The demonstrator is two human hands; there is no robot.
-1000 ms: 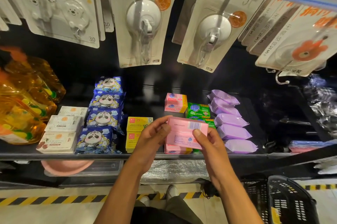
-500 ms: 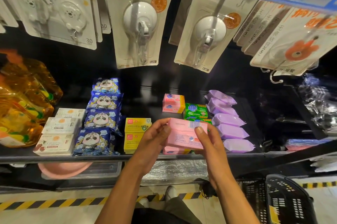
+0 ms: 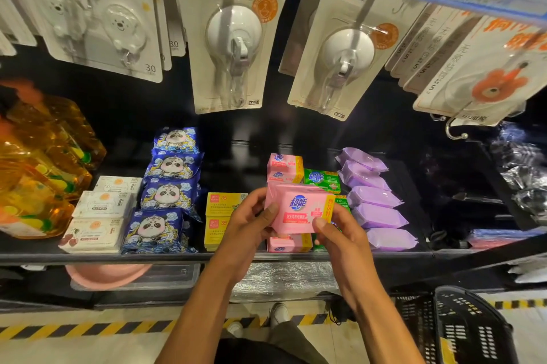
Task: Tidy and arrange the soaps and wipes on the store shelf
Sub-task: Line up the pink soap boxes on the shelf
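I hold a pink soap pack (image 3: pixel 299 209) with both hands above the shelf's front, its printed face toward me. My left hand (image 3: pixel 251 221) grips its left edge and my right hand (image 3: pixel 337 233) its lower right corner. Under it lies another pink soap pack (image 3: pixel 288 243); a stack of two pink packs (image 3: pixel 284 168) sits further back. Green soap packs (image 3: pixel 322 181) lie to the right, partly hidden. Yellow soap boxes (image 3: pixel 222 205) stand left of my hands. Purple wipes packs (image 3: pixel 376 200) form a row on the right, blue panda wipes packs (image 3: pixel 168 189) a row on the left.
White soap boxes (image 3: pixel 102 212) and orange bottles (image 3: pixel 38 171) fill the shelf's left end. Carded suction hooks (image 3: pixel 231 37) hang above. The black shelf edge (image 3: pixel 118 257) runs across. A black shopping basket (image 3: pixel 461 325) stands on the floor at right; a pink basin (image 3: pixel 106 273) sits below.
I have turned the pink soap pack over in my hands: its barcoded back showed before, now the printed front faces me. The pack has risen slightly.
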